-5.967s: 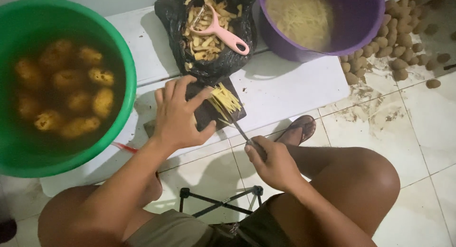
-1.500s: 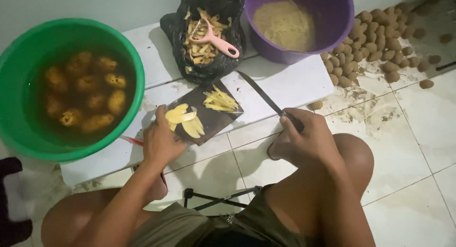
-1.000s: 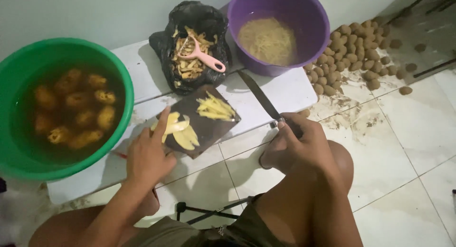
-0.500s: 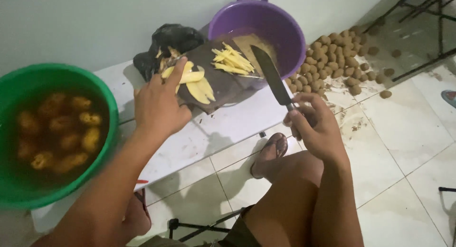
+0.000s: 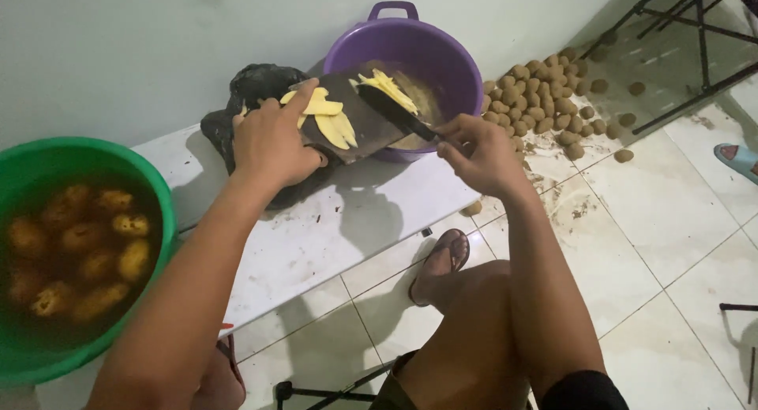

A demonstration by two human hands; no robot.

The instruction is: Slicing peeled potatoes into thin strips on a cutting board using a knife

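My left hand holds a dark cutting board lifted and tilted over the purple basin. A finger pins yellow potato slices to the board. Thin potato strips lie at the board's far end, over the basin. My right hand grips a knife whose blade lies across the board just behind the strips. The basin holds a pile of cut strips, mostly hidden by the board.
A green basin at left holds peeled potatoes in water. A black bag of peelings sits behind my left hand on the white raised ledge. Unpeeled potatoes are heaped on the tiled floor at right. A sandalled foot rests below.
The board has been lifted off the ledge and carried over the purple basin. The knife has swung in from the right onto the board behind the strips.
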